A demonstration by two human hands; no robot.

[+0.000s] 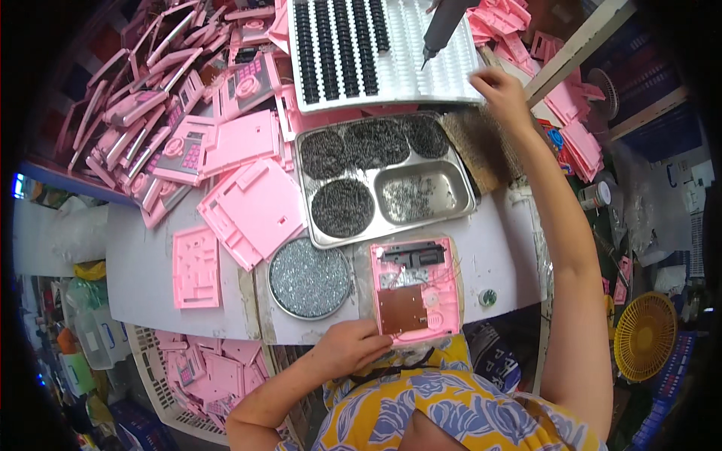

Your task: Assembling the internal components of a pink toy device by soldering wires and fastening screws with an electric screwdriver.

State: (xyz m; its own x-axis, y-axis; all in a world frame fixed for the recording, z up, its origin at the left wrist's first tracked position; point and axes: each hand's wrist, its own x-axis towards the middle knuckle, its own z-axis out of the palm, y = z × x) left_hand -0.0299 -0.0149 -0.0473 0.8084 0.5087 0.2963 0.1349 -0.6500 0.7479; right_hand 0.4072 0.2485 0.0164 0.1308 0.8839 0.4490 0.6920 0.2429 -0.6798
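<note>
The pink case (445, 289) on the near surface (500, 252) could slide if the left hand (350, 348), touching its near left corner, is loose; I can't tell if that or the curled right hand (502, 94) grips anything.

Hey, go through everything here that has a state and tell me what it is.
Left hand: touching the pink housing's near-left corner.
Right hand: raised, fingers bent, beside the screwdriver.
Screwdriver: tip down, above the white tray.
Pink housing: open side up, wires exposed.
White tray: partly filled with black parts.
Steel compartment tray: four compartments well filled, one sparse.
Round dish: full of silvery bits.
</note>
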